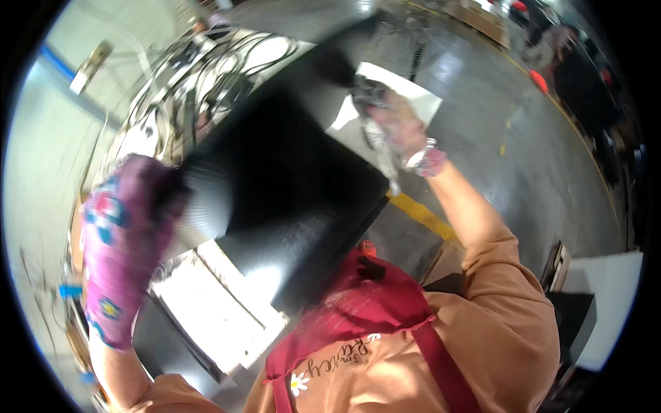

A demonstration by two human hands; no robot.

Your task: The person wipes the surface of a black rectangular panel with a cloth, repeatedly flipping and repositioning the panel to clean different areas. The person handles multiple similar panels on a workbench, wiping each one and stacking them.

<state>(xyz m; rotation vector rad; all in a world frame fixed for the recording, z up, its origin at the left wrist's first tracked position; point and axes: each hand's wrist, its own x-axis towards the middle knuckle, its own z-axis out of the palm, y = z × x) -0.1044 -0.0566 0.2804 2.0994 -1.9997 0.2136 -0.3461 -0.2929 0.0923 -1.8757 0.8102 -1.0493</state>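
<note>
A large thin black panel (pixel 265 131), smeared by motion, is tilted up in front of me. My left hand (pixel 162 189), in a dark-stained glove under a pink flowered sleeve cover, grips its left edge. Close to the panel's far right end is my right hand (pixel 392 113), in a stained glove, with its fingers bent. From that hand hangs a pale greyish rag (pixel 383 155); blur hides whether the fingers also touch the panel. Under the raised panel lies another flat black panel (pixel 303 244), partly covered by it.
Tangled cables (pixel 206 79) crowd the bench beyond my left hand. A white board (pixel 423 96) lies past the panel. Pale sheets (pixel 206 313) are at lower left. Yellow lines (pixel 420 213) mark the grey floor; another person (pixel 554 41) is at far right.
</note>
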